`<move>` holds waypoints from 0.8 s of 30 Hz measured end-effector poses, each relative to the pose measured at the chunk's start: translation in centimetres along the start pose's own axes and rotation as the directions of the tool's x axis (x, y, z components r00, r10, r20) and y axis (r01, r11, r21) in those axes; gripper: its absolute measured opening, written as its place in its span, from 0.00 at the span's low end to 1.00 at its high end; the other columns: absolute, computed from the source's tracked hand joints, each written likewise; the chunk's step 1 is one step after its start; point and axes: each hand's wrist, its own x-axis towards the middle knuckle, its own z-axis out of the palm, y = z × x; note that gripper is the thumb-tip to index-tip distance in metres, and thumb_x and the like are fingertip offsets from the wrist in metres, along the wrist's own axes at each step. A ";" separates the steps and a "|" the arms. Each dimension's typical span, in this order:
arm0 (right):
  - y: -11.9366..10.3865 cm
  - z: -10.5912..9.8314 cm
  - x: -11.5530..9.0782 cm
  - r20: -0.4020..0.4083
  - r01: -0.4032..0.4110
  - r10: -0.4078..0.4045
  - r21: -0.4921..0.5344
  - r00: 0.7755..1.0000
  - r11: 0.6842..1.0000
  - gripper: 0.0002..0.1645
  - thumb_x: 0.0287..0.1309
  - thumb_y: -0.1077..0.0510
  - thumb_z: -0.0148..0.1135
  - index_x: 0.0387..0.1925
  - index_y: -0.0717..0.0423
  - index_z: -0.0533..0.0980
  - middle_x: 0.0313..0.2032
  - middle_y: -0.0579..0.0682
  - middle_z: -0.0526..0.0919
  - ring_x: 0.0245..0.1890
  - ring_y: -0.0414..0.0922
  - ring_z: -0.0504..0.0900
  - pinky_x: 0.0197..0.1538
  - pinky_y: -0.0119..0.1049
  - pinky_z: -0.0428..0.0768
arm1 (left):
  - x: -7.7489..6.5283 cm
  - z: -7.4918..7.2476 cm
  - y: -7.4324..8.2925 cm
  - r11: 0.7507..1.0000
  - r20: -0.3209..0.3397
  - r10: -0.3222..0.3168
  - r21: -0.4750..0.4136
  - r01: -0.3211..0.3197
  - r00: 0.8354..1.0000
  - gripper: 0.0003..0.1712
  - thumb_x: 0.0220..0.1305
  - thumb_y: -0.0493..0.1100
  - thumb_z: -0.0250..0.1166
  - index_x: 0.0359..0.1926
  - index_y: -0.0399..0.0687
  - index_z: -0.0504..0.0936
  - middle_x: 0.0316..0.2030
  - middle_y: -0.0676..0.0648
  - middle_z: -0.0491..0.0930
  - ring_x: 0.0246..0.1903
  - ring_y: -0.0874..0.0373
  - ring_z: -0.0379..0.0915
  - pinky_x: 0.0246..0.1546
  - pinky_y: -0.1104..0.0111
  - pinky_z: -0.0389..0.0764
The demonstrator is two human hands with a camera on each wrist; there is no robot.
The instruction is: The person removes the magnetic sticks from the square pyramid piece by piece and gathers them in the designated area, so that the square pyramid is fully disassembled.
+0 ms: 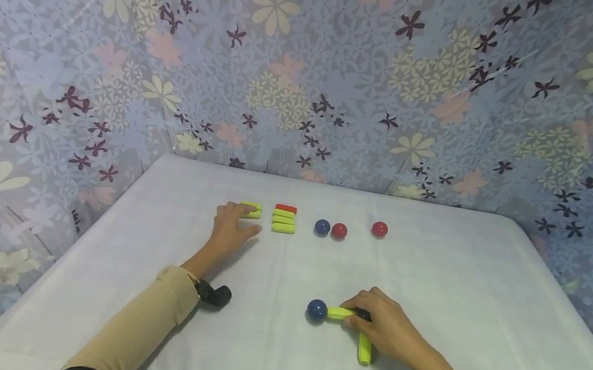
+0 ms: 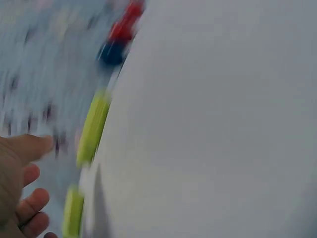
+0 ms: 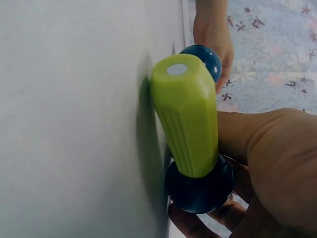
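Observation:
My right hand (image 1: 382,323) grips a dark blue ball (image 3: 198,193) low over the white table. From that ball one yellow-green ribbed stick (image 3: 183,109) points toward the near edge. A second yellow-green stick (image 1: 340,313) runs left to another blue ball (image 1: 316,311), so the pieces form an L. My left hand (image 1: 230,226) reaches to the back of the table, thumb apart from the fingers, over a pair of yellow-green sticks (image 1: 251,215) that it partly covers. In the left wrist view, its fingers are loosely bent beside a stick (image 2: 93,126), with a gap between.
Right of the left hand lies a stack-like row of several yellow-green sticks (image 1: 283,228) with a red stick (image 1: 285,208) behind. Farther right are a blue ball (image 1: 322,227), a red ball (image 1: 339,231) and another red ball (image 1: 379,229). Flowered cloth (image 1: 310,86) hangs behind the table.

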 end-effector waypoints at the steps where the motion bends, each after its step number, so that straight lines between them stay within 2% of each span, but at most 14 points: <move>1: 0.0 0.0 0.0 0.002 -0.002 0.002 0.003 1.000 1.000 0.11 0.52 0.52 0.66 0.40 0.40 0.81 0.35 0.33 0.80 0.37 0.33 0.71 0.38 0.28 0.71 | -1.0 0.2 0.7 0.999 0.024 0.038 -0.040 -0.037 0.999 0.27 0.57 0.49 0.67 0.57 0.48 0.75 0.52 0.42 0.73 0.56 0.46 0.60 0.58 0.52 0.61; 3: 0.0 0.0 0.1 0.004 -0.005 0.005 0.006 1.000 1.000 0.11 0.52 0.52 0.66 0.40 0.39 0.81 0.35 0.33 0.81 0.37 0.33 0.71 0.38 0.27 0.71 | -3.1 0.7 2.3 0.989 0.089 0.107 -0.114 -0.096 0.990 0.25 0.58 0.49 0.66 0.55 0.47 0.77 0.50 0.43 0.76 0.55 0.47 0.62 0.58 0.52 0.62; 6: 0.0 0.0 0.1 0.000 -0.001 0.001 0.005 1.000 1.000 0.11 0.52 0.52 0.66 0.40 0.39 0.81 0.35 0.33 0.81 0.36 0.33 0.70 0.37 0.27 0.71 | -6.4 1.9 4.4 0.970 0.200 0.190 -0.192 -0.152 0.961 0.25 0.58 0.51 0.66 0.54 0.47 0.77 0.48 0.44 0.77 0.52 0.49 0.64 0.57 0.55 0.65; 9: 0.0 0.2 0.2 -0.004 0.002 -0.002 0.005 1.000 1.000 0.11 0.52 0.52 0.66 0.40 0.39 0.82 0.35 0.33 0.81 0.35 0.32 0.70 0.37 0.27 0.70 | -9.0 3.2 5.9 0.961 0.308 0.241 -0.209 -0.182 0.920 0.27 0.56 0.54 0.66 0.55 0.49 0.77 0.48 0.47 0.78 0.50 0.53 0.64 0.55 0.58 0.66; 12: 0.1 0.3 0.1 -0.006 0.011 -0.011 0.011 1.000 1.000 0.10 0.52 0.52 0.66 0.39 0.39 0.82 0.34 0.33 0.80 0.35 0.32 0.70 0.37 0.27 0.70 | -10.5 4.4 6.9 0.959 0.369 0.267 -0.191 -0.209 0.890 0.30 0.54 0.56 0.68 0.56 0.51 0.77 0.48 0.51 0.78 0.49 0.57 0.63 0.53 0.60 0.63; 14: 0.1 0.3 0.1 -0.009 0.018 -0.018 0.013 1.000 1.000 0.10 0.52 0.53 0.66 0.39 0.39 0.82 0.34 0.33 0.80 0.34 0.32 0.69 0.36 0.27 0.70 | -11.0 5.0 7.5 0.959 0.383 0.277 -0.173 -0.226 0.881 0.30 0.53 0.56 0.68 0.56 0.52 0.77 0.47 0.53 0.78 0.49 0.59 0.63 0.54 0.59 0.61; 17: 0.1 0.3 0.0 -0.017 0.024 -0.023 0.007 1.000 1.000 0.10 0.52 0.53 0.67 0.39 0.40 0.82 0.34 0.33 0.80 0.34 0.32 0.70 0.36 0.27 0.70 | -11.3 5.5 8.1 0.957 0.382 0.288 -0.133 -0.256 0.878 0.30 0.52 0.57 0.69 0.55 0.53 0.77 0.47 0.53 0.78 0.49 0.59 0.63 0.55 0.58 0.61; 24: 0.1 0.2 0.0 -0.024 0.018 -0.019 -0.004 1.000 1.000 0.10 0.52 0.52 0.66 0.39 0.40 0.82 0.34 0.33 0.80 0.35 0.32 0.71 0.37 0.27 0.70 | -11.4 6.1 8.6 0.959 0.364 0.279 -0.056 -0.278 0.889 0.28 0.51 0.56 0.70 0.53 0.55 0.78 0.48 0.53 0.79 0.49 0.60 0.65 0.53 0.61 0.62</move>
